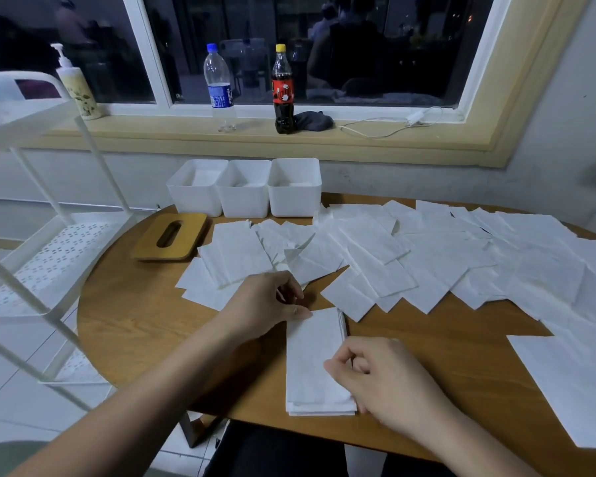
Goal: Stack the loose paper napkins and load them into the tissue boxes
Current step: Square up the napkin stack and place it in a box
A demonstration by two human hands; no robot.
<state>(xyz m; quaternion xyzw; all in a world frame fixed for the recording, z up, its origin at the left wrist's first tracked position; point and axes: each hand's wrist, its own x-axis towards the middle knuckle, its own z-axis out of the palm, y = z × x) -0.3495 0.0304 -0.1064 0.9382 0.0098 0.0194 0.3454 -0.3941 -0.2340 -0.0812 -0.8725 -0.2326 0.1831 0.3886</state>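
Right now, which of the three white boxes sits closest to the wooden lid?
The leftmost box, right behind the wooden lid; the other two stand further right.

Both my arms were bare and reached forward over the bench. Left forearm lay diagonal from lower left, left hand (265, 304) knuckles up, fingers curled in, thumb tip on the far-left corner of the napkin stack (310, 359). Right hand (389, 380) sat nearer me, fingers curled, thumb and index pinching the stack's right edge.
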